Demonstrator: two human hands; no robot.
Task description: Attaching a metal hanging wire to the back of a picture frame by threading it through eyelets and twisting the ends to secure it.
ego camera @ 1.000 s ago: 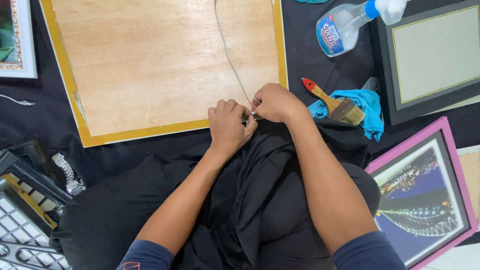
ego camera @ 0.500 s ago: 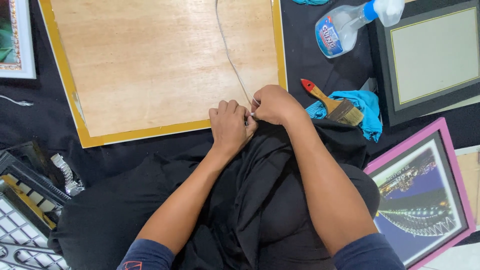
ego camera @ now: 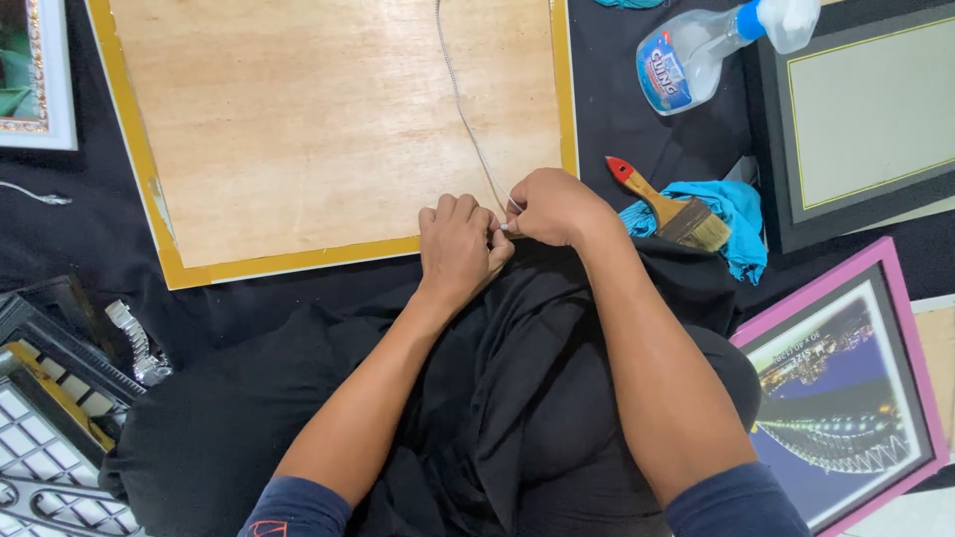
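Wire (ego camera: 468, 119), thin and silvery, running down the plywood back of the yellow-edged frame (ego camera: 338, 129) to that frame's near edge, pinched there between both hands. Left hand (ego camera: 458, 249) curled with fingertips closed on the wire end; right hand (ego camera: 557, 207) clenched over the same spot, touching the left. Likely light, springy and slippery, with a sharp tip; best gripped close to the end, just beside the frame's near edge. Frame itself probably stiff and light. Right of the frame: red-handled paintbrush (ego camera: 668, 207) on blue cloth (ego camera: 741, 224), spray bottle (ego camera: 696, 55) beyond. Hidden under the knuckles: wire tip and any fastening. Wire's far end and frame's top cut off.
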